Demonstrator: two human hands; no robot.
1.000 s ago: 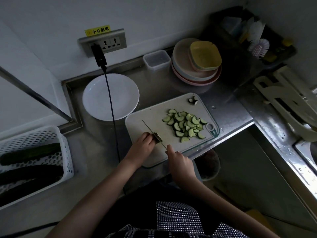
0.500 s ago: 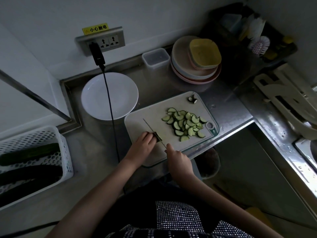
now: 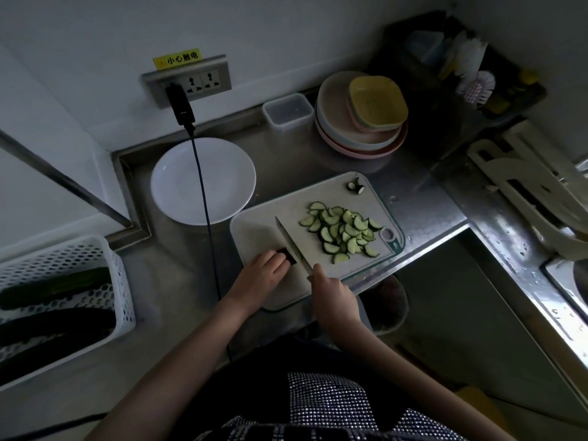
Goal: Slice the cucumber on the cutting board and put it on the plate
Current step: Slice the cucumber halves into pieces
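Pinning the cucumber stub (image 3: 288, 256) on the cutting board (image 3: 254, 230): left hand (image 3: 261, 276), fingers curled over it. Right hand (image 3: 332, 296) is wrapped round the knife handle (hidden), kitchen knife (image 3: 291, 245) blade just beside the stub at its 3 o'clock. Half-moon slices (image 3: 342, 232) piled at the board's 3 o'clock. White plate (image 3: 178, 186) sits at the board's 10 o'clock, nothing on it.

You are looking at a dim, underexposed wide-angle view; the brightest areas are the pale wall and the white plate (image 3: 203, 181). Light glints off the wet steel tabletop (image 3: 496, 224) at the right, while the lower corners and the basket (image 3: 68, 259) at the left sink into murky shadow. Straight edges bow toward the frame's borders, and detail there is soft.
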